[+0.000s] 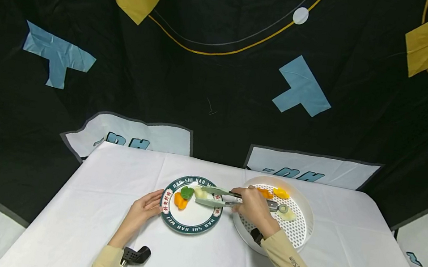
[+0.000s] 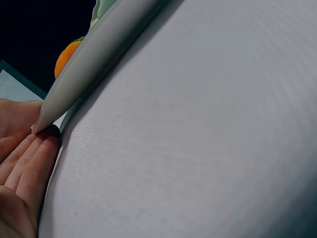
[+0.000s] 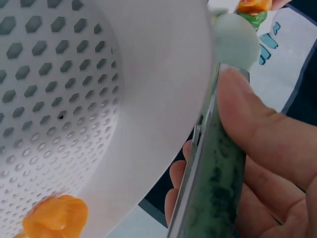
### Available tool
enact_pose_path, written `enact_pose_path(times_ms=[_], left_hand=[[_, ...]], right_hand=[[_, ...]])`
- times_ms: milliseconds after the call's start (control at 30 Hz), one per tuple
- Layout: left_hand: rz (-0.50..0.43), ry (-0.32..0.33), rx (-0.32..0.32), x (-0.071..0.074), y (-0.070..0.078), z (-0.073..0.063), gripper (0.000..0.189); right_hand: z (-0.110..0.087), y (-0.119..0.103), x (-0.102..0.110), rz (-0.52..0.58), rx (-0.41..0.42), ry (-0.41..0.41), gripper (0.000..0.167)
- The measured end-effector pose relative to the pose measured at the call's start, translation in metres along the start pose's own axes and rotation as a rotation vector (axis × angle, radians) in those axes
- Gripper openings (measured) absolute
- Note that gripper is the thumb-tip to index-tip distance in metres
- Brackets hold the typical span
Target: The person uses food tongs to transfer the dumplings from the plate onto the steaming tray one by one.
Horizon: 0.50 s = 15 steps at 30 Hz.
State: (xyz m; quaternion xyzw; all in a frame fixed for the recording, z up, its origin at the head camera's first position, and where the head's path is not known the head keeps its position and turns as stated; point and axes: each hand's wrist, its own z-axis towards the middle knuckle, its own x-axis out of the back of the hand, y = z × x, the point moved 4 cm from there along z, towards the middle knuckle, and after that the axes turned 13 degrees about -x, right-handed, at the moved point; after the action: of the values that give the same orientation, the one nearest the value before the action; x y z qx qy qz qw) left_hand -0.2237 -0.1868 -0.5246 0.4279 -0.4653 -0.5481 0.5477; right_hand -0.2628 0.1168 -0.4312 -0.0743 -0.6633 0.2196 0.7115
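Note:
My left hand (image 1: 143, 210) pinches the left rim of a round plate (image 1: 197, 214) with a dark green, lettered border. In the left wrist view the thumb lies over the rim and the fingers below it. On the plate are an orange pepper-like piece (image 1: 180, 201), a green piece (image 1: 187, 192) and a pale yellow-green piece (image 1: 200, 193). My right hand (image 1: 252, 206) grips metal tongs with pale green tips (image 1: 210, 202). These tips reach over the plate from the right, spread on either side of the pale piece; whether they touch it I cannot tell.
A white perforated basket (image 1: 309, 222) stands right of the plate, under my right hand. It holds a yellow piece (image 1: 281, 193), an orange piece (image 3: 59, 218) and a pale yellow piece (image 1: 288, 215). White cloth (image 1: 111, 174) covers the table; a black curtain (image 1: 210, 97) hangs behind.

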Motion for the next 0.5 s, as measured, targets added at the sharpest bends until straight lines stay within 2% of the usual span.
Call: enact_pose_path(times_ms=[300,500], left_hand=[[-0.005,-0.008,-0.008,-0.0004,-0.0002,-0.0005,0.055],[-0.014,-0.005,-0.010,-0.0009,0.0002,-0.0008,0.056]], right_hand=[[-0.0042,0.0055,0.0041,0.012,0.014,0.060,0.043],[-0.0077,0.0084,0.0078,0.045,0.004,0.070,0.043]])
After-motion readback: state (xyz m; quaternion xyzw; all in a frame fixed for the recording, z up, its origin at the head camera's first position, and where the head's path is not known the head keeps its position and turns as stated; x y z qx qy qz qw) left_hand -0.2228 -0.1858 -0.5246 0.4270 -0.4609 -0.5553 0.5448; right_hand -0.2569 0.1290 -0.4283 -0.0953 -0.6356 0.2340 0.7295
